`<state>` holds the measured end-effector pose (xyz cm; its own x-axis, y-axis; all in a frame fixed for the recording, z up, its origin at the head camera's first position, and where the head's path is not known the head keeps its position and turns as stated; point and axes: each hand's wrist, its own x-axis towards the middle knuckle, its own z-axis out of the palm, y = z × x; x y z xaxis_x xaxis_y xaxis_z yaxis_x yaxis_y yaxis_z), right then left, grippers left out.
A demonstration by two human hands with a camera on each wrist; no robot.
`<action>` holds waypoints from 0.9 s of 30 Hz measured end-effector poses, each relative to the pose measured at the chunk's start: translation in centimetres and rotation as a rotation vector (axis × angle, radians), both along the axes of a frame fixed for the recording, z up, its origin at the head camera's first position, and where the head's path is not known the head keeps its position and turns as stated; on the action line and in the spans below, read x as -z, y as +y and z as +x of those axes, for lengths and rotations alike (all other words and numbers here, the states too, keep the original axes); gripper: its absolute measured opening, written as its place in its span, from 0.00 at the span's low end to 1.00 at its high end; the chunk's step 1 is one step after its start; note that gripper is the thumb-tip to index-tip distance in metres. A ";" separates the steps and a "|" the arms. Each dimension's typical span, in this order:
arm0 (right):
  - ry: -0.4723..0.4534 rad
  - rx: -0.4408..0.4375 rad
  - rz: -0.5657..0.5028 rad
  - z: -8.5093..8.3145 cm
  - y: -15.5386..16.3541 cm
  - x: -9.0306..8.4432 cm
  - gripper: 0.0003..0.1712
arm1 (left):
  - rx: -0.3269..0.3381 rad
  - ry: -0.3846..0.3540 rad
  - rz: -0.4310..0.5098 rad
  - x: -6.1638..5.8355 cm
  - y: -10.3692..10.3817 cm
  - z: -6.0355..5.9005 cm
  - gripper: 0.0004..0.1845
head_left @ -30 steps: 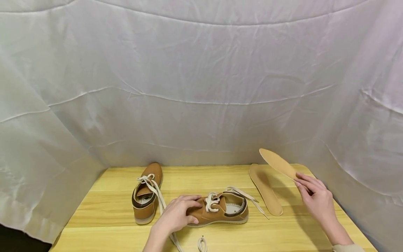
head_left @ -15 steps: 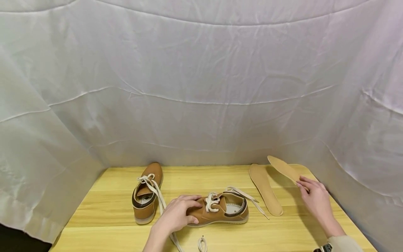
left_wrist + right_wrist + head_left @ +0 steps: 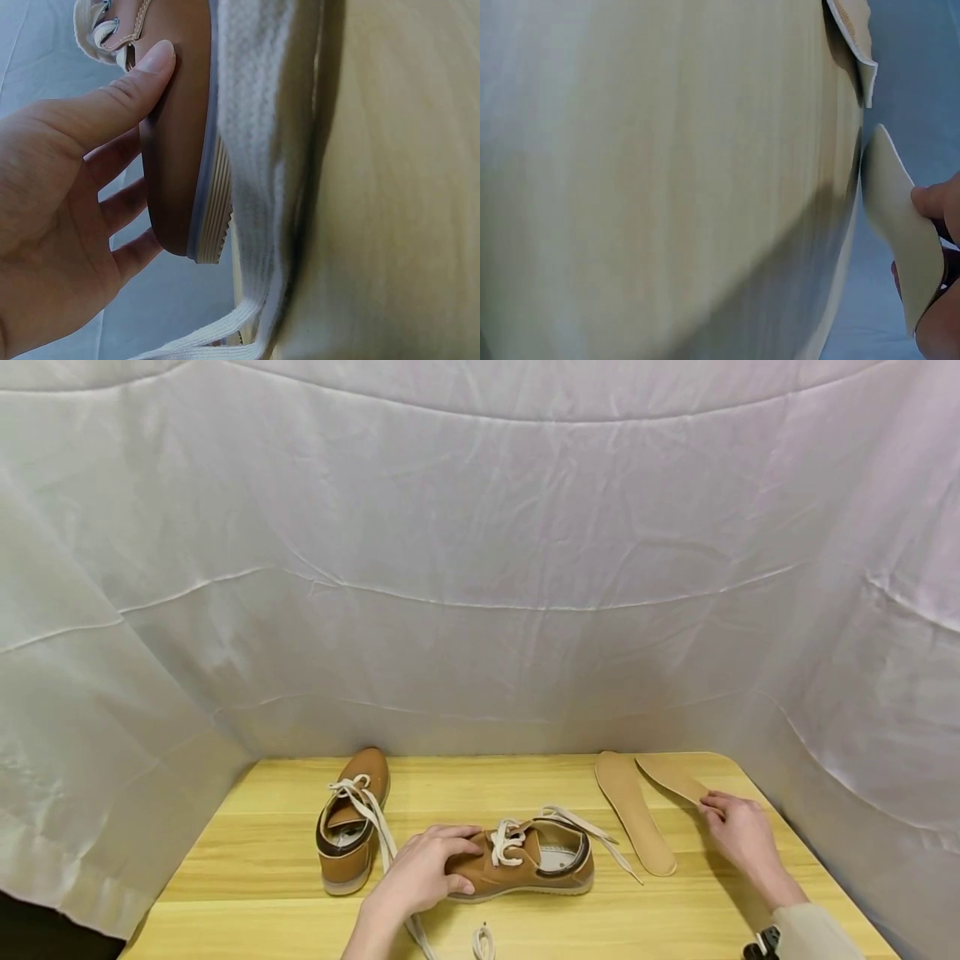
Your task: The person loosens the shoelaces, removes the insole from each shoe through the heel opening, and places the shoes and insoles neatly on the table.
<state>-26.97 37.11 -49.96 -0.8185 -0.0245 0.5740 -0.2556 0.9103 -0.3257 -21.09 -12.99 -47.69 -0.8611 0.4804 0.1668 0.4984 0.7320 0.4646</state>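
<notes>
A brown lace-up shoe lies across the table with its toe to the left. My left hand grips its toe, and in the left wrist view the thumb presses the shoe's upper. Out at the right, my right hand pinches a tan insole by its near end. The far end of that insole is low over the table's back edge. A second tan insole lies flat just to its left. In the right wrist view the held insole tilts between thumb and fingers.
Another brown shoe stands at the left, toe towards the curtain. Its long white lace runs under my left wrist. A lace loop lies at the front of the wooden table. Grey curtain surrounds the table's back and sides.
My right hand has lowered the insole towards the table, slightly to the right of the one lying flat. The left hand has stayed on the shoe's toe.
</notes>
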 end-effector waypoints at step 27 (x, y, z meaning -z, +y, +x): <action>-0.290 -0.074 0.114 -0.1 -0.6 1.1 0.16 | -0.001 -0.003 -0.004 0.1 0.0 0.0 0.25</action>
